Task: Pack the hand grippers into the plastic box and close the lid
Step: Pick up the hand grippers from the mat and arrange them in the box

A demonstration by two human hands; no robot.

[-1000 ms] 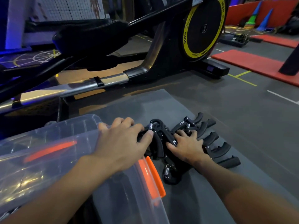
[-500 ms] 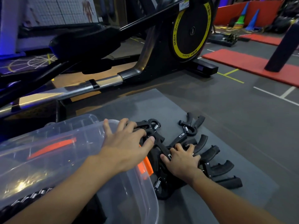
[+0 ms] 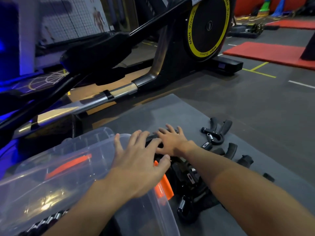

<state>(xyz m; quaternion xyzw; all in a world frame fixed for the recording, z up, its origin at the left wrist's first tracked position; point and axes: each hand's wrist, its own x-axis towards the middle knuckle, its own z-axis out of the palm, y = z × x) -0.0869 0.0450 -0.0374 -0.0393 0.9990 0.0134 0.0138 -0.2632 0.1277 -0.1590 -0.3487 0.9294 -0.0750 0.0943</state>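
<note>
The step in hand looked like the gathering of the hand grippers (image 3: 185, 176) toward the plastic box (image 3: 56, 178), with packing only partly done. The left hand (image 3: 136, 160) lay at the middle of the frame with fingers spread flat, its palm over the box's rim and its fingertips on the black pile; it was not closed round anything. The right hand (image 3: 170, 142), just right of it and nearly touching, was likewise splayed and pressed on top of the pile, gripping nothing that could be seen. The clear box filled the lower left of the frame, tipped toward the pile, with orange latches (image 3: 163, 186) showing at its near edge. A few grippers seemed to sit inside at the bottom left, though blurred. One stray gripper (image 3: 216, 132) lay apart at the right of centre, and other handles (image 3: 230, 150) poked out beyond the right forearm.

The next move probably called for both hands to scoop or slide the heap over the rim, then fetch the stragglers. No lid could be picked out for certain.

Everything rested on a grey mat (image 3: 153, 113) laid on the dark gym floor (image 3: 255, 99). Behind, across the upper frame, stood an exercise machine (image 3: 170, 57) with a yellow-ringed flywheel (image 3: 208, 26), and red mats (image 3: 265, 51) lay at the upper right.
</note>
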